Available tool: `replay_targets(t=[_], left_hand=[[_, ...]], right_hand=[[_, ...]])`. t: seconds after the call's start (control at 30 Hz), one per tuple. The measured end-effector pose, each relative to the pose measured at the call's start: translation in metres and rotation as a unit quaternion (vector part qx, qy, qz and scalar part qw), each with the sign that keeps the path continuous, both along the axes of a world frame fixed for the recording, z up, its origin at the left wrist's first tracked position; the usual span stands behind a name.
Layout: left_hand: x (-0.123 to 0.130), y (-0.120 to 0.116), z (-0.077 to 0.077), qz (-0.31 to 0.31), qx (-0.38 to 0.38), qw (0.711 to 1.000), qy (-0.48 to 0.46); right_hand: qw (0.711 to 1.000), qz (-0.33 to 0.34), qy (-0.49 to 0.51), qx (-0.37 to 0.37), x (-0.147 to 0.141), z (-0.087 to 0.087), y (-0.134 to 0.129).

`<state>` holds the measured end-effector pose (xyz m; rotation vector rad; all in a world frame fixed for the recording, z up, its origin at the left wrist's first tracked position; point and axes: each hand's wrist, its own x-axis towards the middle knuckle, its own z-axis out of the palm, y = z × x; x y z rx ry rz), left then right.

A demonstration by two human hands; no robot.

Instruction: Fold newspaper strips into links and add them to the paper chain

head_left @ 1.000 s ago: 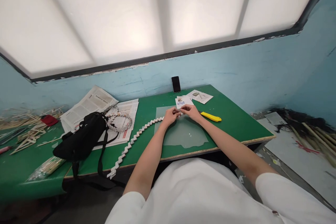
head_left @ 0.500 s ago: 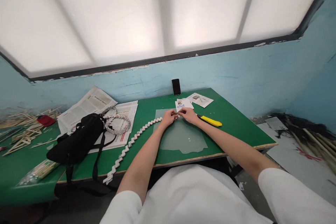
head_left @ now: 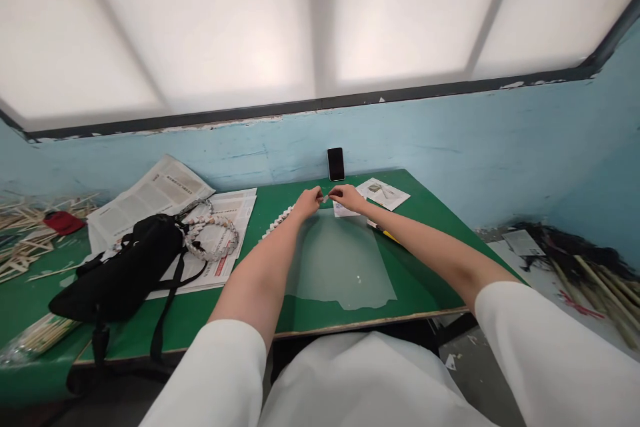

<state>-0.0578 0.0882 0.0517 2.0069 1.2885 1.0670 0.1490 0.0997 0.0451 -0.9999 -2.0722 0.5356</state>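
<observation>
Tbl [head_left: 425,287], L hand [head_left: 309,202] nr R hand [head_left: 350,198], chain [head_left: 277,221] (zigzag)

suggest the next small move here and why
Probably pinch the small whitish piece firmly between left hand and right hand: both sit close beside it, and the zigzag white folded-paper chain runs up toward the left hand. Whether piece and chain join is hard to tell.

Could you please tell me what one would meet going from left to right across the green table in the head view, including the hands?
Black bag, coiled paper braid, zigzag paper strip, left hand, right hand, rightmost printed sheet.
</observation>
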Motion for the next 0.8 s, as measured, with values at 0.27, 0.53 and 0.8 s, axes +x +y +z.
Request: replay_targets(t=[0.27,0.53,0.8], left_hand=[[0.0,0.002,-0.02,0.18,0.088,0.967,0.155],[0.005,0.008,-0.028,0.245,0.066,0.95,0.185],[0.057,-0.009,-0.043,0.253,0.11,0.956,0.1]], right_hand=[[0.99,-0.135,-0.007,-0.049,0.058,-0.024,0.017],[0.956,-0.271,-0.089,-0.066,0.057,-0.053,0.027],[0.943,-0.262,-0.139,-0.151,0.045,-0.059,0.022]])
